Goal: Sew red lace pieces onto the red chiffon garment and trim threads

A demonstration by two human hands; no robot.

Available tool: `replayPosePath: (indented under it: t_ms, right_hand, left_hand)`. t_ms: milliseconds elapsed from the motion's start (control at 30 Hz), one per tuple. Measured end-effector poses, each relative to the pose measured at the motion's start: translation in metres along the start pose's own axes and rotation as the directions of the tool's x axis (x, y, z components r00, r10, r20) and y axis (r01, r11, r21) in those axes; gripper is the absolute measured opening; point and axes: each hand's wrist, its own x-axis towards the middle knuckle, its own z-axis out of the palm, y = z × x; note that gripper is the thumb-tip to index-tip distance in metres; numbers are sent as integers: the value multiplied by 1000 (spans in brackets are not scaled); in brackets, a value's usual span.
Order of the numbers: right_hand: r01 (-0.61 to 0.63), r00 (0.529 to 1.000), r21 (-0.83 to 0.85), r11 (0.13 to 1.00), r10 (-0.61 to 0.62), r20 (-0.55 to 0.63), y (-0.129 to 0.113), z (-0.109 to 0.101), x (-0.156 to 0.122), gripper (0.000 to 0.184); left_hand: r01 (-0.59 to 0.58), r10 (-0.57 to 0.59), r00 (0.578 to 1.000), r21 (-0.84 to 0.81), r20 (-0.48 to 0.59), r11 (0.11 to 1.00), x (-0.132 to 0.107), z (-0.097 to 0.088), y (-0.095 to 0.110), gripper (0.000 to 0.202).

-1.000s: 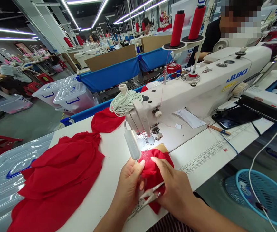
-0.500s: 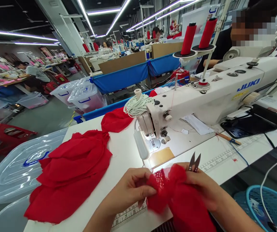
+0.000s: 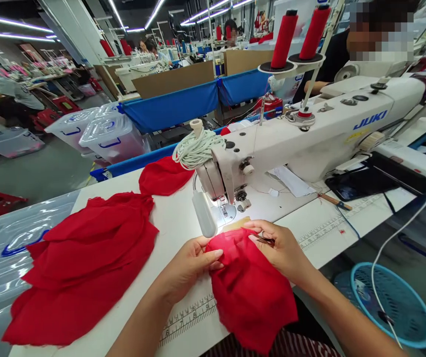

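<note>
A red fabric piece (image 3: 250, 287) lies spread at the table's front edge, just in front of the needle area of the white JUKI sewing machine (image 3: 309, 134). My left hand (image 3: 190, 265) pinches the piece's left top edge. My right hand (image 3: 280, 248) presses on its right top edge and holds small thread snips (image 3: 264, 240) tucked under the fingers. Both hands sit close below the machine's presser foot (image 3: 224, 210).
A stack of red fabric pieces (image 3: 82, 267) lies on the left of the white table (image 3: 324, 233), with another red piece (image 3: 164, 176) behind. Red thread cones (image 3: 284, 33) stand on the machine. A blue fan (image 3: 395, 297) sits at the lower right. A person works opposite.
The red piece was bunched between my hands; now it lies opened flat near the presser foot. The snips, earlier pointing up from my right hand, are tucked low against the fabric.
</note>
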Motion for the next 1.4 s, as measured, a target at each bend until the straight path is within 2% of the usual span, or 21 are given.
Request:
replayPosePath:
  t_ms: [200, 333, 400, 500, 600, 700, 833, 1033, 1133, 1200, 1400]
  right_hand:
    - [37, 999, 20, 999, -37, -30, -2, 2, 1, 30]
    - [57, 996, -50, 997, -61, -64, 0, 4, 2, 35]
    - [58, 995, -107, 993, -67, -80, 2, 4, 3, 37]
    - [27, 983, -216, 976, -65, -172, 3, 3, 2, 41]
    - [15, 970, -238, 971, -72, -234, -1, 2, -4, 29]
    - [49, 983, -112, 993, -67, -169, -7, 4, -13, 15]
    - [27, 998, 32, 999, -25, -52, -13, 13, -18, 12]
    - [111, 992, -83, 990, -116, -57, -10, 25, -13, 9]
    - [120, 983, -72, 990, -129, -131, -6, 22, -8, 13]
    - [119, 982, -55, 991, -125, -142, -4, 17, -3, 18]
    - [54, 995, -25, 998, -52, 88, -4, 11, 9, 24]
  left_hand:
    - [-17, 17, 999, 2, 49, 1000, 1, 3, -2, 20]
    - [-26, 23, 994, 34, 104, 999, 0, 4, -3, 25]
    - [-21, 16, 996, 55, 86, 998, -1, 4, -3, 27]
    - [7, -7, 1000, 73, -3, 997, -1, 5, -1, 27]
    - [39, -38, 999, 36, -34, 999, -1, 6, 1, 29]
    - [34, -34, 999, -38, 2, 999, 0, 6, 0, 30]
    - [19, -14, 999, -102, 51, 995, -1, 6, -4, 30]
    - [18, -2, 996, -168, 95, 986, -3, 10, -1, 28]
    - [39, -27, 997, -179, 69, 983, -5, 11, 0, 27]
    - [34, -21, 997, -182, 77, 983, -5, 11, 0, 27]
    - [2, 24, 989, -180, 143, 984, -5, 10, -3, 23]
